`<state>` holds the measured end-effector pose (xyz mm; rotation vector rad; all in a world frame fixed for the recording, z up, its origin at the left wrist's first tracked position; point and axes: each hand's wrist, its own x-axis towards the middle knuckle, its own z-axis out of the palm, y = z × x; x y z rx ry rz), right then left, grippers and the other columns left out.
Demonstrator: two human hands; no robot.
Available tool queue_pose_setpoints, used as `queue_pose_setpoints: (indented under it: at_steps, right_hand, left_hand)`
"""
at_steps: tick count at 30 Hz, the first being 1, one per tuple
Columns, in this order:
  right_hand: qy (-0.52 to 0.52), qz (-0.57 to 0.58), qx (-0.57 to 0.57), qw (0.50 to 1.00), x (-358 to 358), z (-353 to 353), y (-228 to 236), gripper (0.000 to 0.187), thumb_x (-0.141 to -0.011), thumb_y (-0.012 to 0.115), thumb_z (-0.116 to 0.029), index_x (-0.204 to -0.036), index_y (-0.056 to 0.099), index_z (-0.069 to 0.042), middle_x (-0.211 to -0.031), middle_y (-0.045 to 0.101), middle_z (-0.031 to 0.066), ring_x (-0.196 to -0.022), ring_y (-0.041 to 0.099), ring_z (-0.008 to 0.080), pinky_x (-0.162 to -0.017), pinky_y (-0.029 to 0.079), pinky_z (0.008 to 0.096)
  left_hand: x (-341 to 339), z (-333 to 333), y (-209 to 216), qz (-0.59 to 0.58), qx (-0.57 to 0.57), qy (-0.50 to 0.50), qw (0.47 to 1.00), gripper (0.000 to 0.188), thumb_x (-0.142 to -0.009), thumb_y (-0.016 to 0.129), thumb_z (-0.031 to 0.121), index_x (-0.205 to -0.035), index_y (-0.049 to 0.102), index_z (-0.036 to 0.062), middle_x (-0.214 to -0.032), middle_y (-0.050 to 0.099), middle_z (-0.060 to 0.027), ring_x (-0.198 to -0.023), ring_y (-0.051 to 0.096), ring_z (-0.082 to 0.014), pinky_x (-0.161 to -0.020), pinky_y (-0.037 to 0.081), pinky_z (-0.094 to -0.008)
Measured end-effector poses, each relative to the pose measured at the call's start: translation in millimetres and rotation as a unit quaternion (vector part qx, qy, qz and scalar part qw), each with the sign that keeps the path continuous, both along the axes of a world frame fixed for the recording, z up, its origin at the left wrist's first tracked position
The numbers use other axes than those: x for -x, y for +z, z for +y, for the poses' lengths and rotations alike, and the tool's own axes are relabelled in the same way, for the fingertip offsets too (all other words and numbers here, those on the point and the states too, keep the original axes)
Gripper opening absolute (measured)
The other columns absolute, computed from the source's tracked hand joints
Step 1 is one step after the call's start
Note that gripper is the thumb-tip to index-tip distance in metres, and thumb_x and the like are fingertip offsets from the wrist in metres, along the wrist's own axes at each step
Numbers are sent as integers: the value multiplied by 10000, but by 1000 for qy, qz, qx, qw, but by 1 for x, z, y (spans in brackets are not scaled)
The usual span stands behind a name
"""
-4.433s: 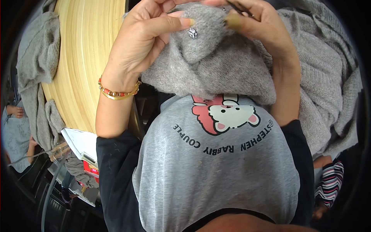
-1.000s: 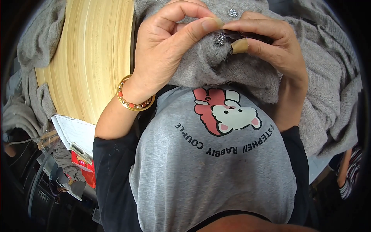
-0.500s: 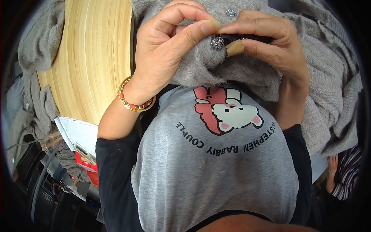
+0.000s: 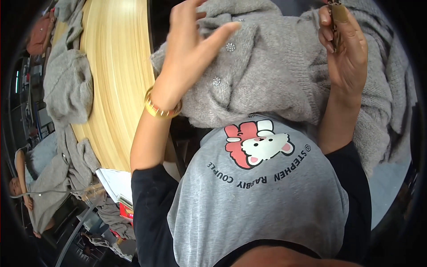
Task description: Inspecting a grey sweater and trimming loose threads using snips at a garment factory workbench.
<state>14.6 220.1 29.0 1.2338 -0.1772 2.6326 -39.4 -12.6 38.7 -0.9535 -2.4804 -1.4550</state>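
Observation:
A grey fuzzy knit cardigan [image 4: 275, 75] lies heaped in front of me. Round sparkly buttons sit on its edge: one button [image 4: 230, 47] beside my left thumb, another button [image 4: 216, 81] closer to me. Over the cardigan's left side, my left hand [image 4: 187, 49] is open, thumb and fingers apart, holding nothing. My right hand [image 4: 347, 55] is raised at the far right, fingers wrapped round a small, narrow dark metal tool [image 4: 336, 26] that points upward; its exact kind is not clear. Tan tape [image 4: 340, 14] covers one fingertip of that hand.
A light wooden table [image 4: 113, 66] runs along my left, with more grey knitwear [image 4: 69, 89] on its far edge. White papers [image 4: 113, 184] stick out near its close end. Another person [image 4: 26, 178] handles grey knitwear at the lower left.
My hands have parted from their pinch at a button. The left now spreads open; the right has moved away to the right with the dark tool. More of the cardigan and its buttons shows.

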Motion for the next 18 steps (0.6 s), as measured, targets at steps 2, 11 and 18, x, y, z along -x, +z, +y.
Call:
queue_pose_setpoints:
  at_steps: [2,11,18]
  right_hand:
    - [-379,-420,-347,748,-48,6,45,353,-1015,627,-226,-1250,639,37,-789,589,-23,-547,440,2,-453,329,137]
    - [-424,-412,-361,721,-60,27,28,330,-1000,649,-199,-1230,656,38,-782,609,-18,-547,436,-9,-452,293,136]
    - [-430,-426,-335,722,-58,28,33,341,-1001,642,-203,-1238,653,42,-806,615,-10,-546,431,-8,-475,299,127]
  left_hand:
    - [7,32,17,71,69,3,995,421,-887,717,274,-1158,605,-28,-1063,639,-154,-989,655,-241,-828,537,-334]
    - [45,56,0,-163,342,-206,902,995,-714,836,533,-1455,482,-29,-1242,646,-301,-1186,634,-419,-1033,496,-385]
    - [43,80,-24,16,315,-299,900,1052,-668,865,490,-1527,408,90,-1461,487,-254,-1227,608,-352,-1023,501,-423]
